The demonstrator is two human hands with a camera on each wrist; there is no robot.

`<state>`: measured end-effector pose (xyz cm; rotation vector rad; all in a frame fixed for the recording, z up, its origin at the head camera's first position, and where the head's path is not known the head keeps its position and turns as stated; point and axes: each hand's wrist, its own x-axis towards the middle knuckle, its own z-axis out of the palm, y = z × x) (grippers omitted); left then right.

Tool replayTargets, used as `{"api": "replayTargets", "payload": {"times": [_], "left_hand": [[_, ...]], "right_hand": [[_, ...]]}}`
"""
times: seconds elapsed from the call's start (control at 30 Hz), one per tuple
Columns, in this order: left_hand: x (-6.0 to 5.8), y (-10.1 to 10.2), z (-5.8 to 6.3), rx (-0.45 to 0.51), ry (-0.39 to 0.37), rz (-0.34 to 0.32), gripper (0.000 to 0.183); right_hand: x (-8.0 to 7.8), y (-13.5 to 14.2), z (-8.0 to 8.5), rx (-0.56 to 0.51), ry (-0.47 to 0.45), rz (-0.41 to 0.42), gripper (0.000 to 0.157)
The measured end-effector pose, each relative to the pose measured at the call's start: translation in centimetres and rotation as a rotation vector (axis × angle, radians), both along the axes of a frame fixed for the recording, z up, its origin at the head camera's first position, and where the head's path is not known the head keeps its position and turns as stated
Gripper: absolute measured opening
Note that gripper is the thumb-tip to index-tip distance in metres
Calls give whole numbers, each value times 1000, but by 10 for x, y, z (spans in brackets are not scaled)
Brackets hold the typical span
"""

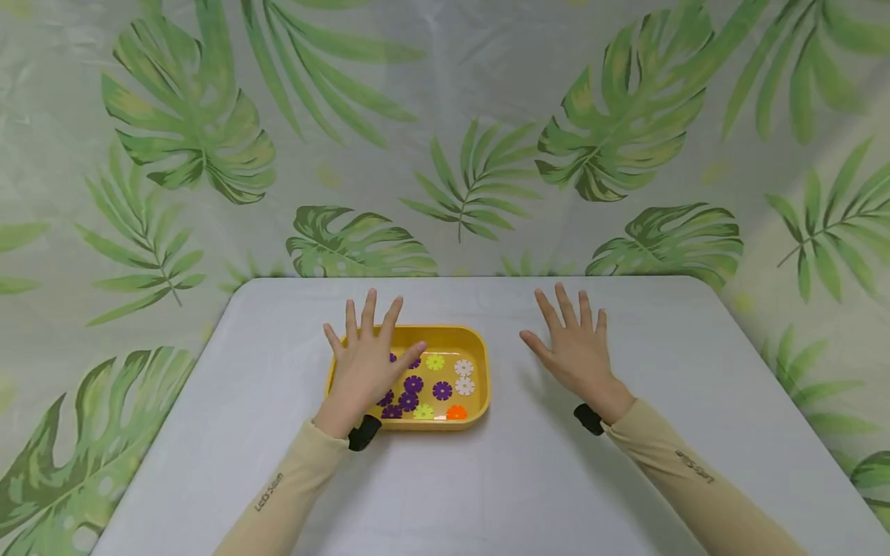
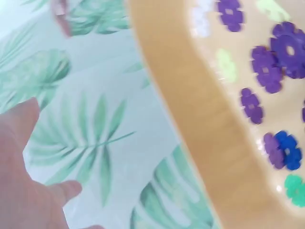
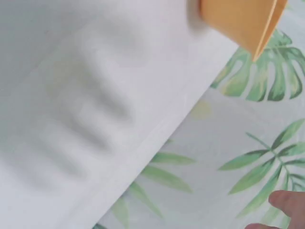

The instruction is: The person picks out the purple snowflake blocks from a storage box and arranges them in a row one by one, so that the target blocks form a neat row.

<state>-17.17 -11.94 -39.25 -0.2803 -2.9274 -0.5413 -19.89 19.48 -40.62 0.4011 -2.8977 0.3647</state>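
My left hand is spread above the left part of a yellow tray, hiding some of what lies inside. Several flower-shaped plastic discs lie in the tray: purple discs, white discs, yellow-green discs and an orange disc. In the left wrist view a blue disc and a green disc also show near the tray's end. My right hand, fingers spread and holding nothing, hovers over the white table to the right of the tray, its shadow falling on the surface.
The white table has its far edge against a leaf-patterned backdrop. A dark strap circles the left wrist and another strap the right. Both arms wear beige sleeves.
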Motion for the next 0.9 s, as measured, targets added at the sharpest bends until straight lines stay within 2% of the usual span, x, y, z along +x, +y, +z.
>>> {"api": "replayTargets", "payload": {"times": [0.1, 0.2, 0.3, 0.4, 0.53, 0.63, 0.77, 0.9], "left_hand": [[8, -15, 9, 103, 3, -23, 75], [11, -38, 12, 258, 3, -42, 67], [10, -65, 5, 408, -19, -61, 58], [5, -89, -12, 590, -130, -80, 53], [-1, -108, -38, 840, -335, -95, 52], [-3, -114, -54, 990, -445, -114, 53], [-6, -115, -72, 1142, -518, -135, 53], [-8, -112, -82, 1230, -523, -117, 54]], "right_hand": [[-2, -14, 2, -78, 8, 75, 72], [-5, -33, 1, -249, -27, 195, 67], [-7, -56, -2, -465, -163, 308, 60], [-6, -78, -5, -651, -387, 371, 54], [-4, -101, -9, -815, -700, 393, 48], [-4, -115, -14, -871, -863, 382, 46], [-4, -130, -24, -926, -978, 324, 45], [-5, -142, -34, -978, -1028, 261, 43]]}}
